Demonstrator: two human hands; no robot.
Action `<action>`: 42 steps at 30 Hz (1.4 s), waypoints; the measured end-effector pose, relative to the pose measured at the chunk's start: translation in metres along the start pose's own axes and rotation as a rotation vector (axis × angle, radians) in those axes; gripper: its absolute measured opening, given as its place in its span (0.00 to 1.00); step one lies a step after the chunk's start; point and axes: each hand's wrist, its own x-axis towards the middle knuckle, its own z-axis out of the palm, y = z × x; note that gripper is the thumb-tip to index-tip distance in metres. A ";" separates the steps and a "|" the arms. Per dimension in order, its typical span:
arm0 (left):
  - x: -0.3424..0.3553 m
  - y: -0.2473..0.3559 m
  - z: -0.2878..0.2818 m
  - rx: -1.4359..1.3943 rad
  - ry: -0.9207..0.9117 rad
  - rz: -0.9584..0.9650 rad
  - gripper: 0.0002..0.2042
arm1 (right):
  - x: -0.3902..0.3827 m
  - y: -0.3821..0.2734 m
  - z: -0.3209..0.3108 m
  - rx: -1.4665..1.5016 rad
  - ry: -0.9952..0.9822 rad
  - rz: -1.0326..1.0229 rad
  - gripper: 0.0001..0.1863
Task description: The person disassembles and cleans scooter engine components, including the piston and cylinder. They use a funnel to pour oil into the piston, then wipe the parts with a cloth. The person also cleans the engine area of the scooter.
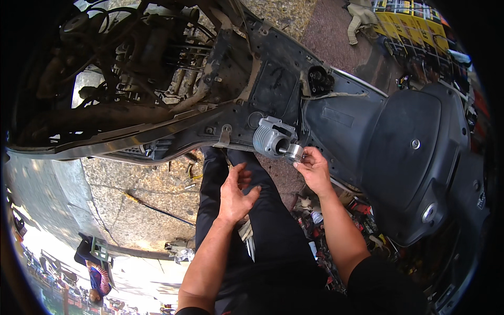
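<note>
A silver finned engine cylinder [270,137] rests on the dark floorboard of a stripped scooter body [273,89]. My right hand [313,168] grips a shiny metal piston [294,153] by the cylinder's bore, at the lower right of the cylinder; whether the two touch, I cannot tell. My left hand [237,191], below and left of the cylinder, hovers over my dark-trousered legs with its fingers apart and loosely curved, holding nothing visible. A dark oval piece [320,80] with holes lies on the body, up and right of the cylinder.
The exposed frame [131,63] fills the upper left and a black scooter panel [404,152] the right. A long bar [157,207] lies on the concrete at left. Tools clutter the ground at lower right. A person [94,275] sits in the lower-left distance.
</note>
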 end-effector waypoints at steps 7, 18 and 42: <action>-0.007 -0.013 -0.014 0.075 0.005 -0.045 0.31 | 0.011 0.024 0.025 -0.348 0.234 -0.178 0.20; -0.020 -0.017 -0.026 0.103 -0.003 -0.050 0.31 | 0.018 0.023 0.034 -0.704 0.199 -0.257 0.23; -0.175 -0.082 -0.158 -0.165 0.528 -0.033 0.28 | -0.072 -0.075 0.078 -0.462 0.075 -0.335 0.20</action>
